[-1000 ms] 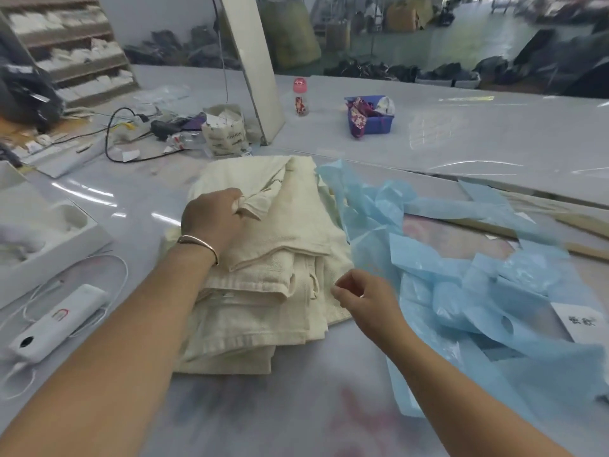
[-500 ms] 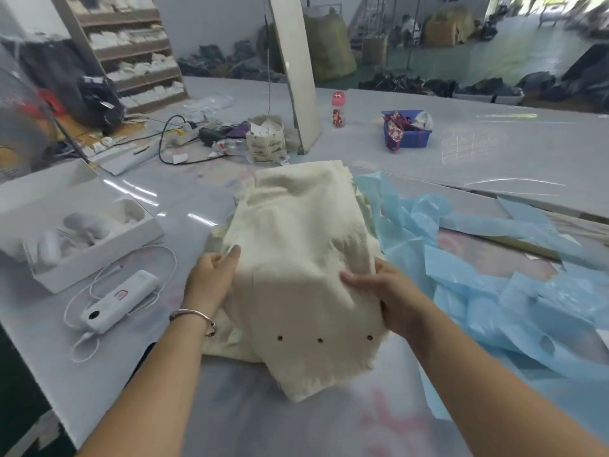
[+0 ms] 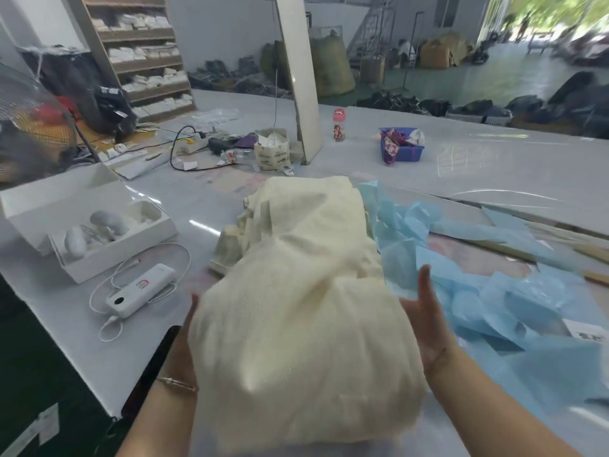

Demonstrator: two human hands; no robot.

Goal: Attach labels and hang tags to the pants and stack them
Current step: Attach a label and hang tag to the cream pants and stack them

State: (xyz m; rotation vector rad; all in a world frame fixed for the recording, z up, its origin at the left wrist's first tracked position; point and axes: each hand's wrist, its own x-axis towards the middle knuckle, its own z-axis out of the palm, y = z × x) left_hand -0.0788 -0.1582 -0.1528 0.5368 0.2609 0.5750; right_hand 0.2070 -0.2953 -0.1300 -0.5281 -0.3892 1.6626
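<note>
Now, line by line, with the pants as your landmark:

Pants: cream pants (image 3: 306, 328), a soft loosely woven cloth, bunched and blurred, raised in front of you above the table (image 3: 494, 166); the near end bulges toward the camera, the far end trails back onto the stack.
Stack: more folded cream pants (image 3: 230, 245) lie behind and just left of the raised pair, edges showing.
Your left hand: left hand (image 3: 188, 338) is at the left edge of the pants, mostly hidden under the cloth; a thin bracelet (image 3: 176, 383) sits on the wrist. You cannot tell how its fingers lie.
Your right hand: right hand (image 3: 428, 328) is against the right side of the pants, palm to the cloth, fingers straight and pointing up, not curled round it.
Blue sheets: crumpled pale blue sheets (image 3: 487, 285) spread right of the pants, touching them.
Power bank: a white power bank (image 3: 140, 290) with its cable lies left of the pants.
White box: an open white box (image 3: 99, 239) sits further left, beyond the power bank.
Blue basket: a blue basket (image 3: 403, 150) stands well behind the pants, to the right.
</note>
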